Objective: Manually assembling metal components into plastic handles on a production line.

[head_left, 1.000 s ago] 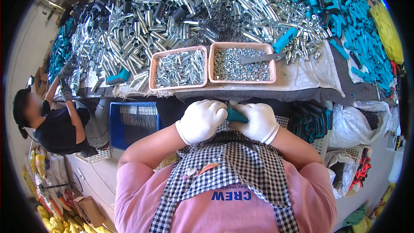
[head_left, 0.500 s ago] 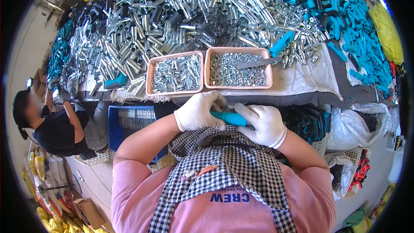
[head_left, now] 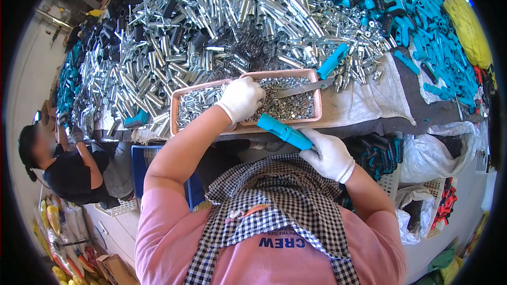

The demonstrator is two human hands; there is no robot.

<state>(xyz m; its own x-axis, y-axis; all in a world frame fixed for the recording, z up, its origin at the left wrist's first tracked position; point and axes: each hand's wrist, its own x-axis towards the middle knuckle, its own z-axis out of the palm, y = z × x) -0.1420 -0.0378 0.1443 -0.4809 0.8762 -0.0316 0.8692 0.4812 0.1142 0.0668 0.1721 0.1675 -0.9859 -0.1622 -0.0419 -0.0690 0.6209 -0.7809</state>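
My right hand [head_left: 328, 155], in a white glove, is closed around the lower end of a teal plastic handle [head_left: 284, 132], held tilted in front of the table edge. My left hand [head_left: 243, 99], also gloved, reaches over the adjoining rims of two pinkish trays. Its curled fingers dip into the left side of the right tray [head_left: 318, 106], which holds small nuts or similar metal bits; whatever they pinch is hidden. A flat metal blade [head_left: 305, 89] lies across that tray. Short metal pins [head_left: 198, 106] fill the left tray [head_left: 175, 113], partly covered by my left hand.
Behind the trays rise heaps of shiny metal tubes [head_left: 174, 47] and, at right, teal handles [head_left: 438, 42]. Another teal handle [head_left: 332, 62] lies beyond the right tray. A white sack [head_left: 438, 150] stands below the table at right. A person [head_left: 68, 166] works at far left.
My left hand has left the teal handle and moved forward into the right tray. My right hand keeps hold of the handle, whose free end now points up and left. The view has shifted slightly.
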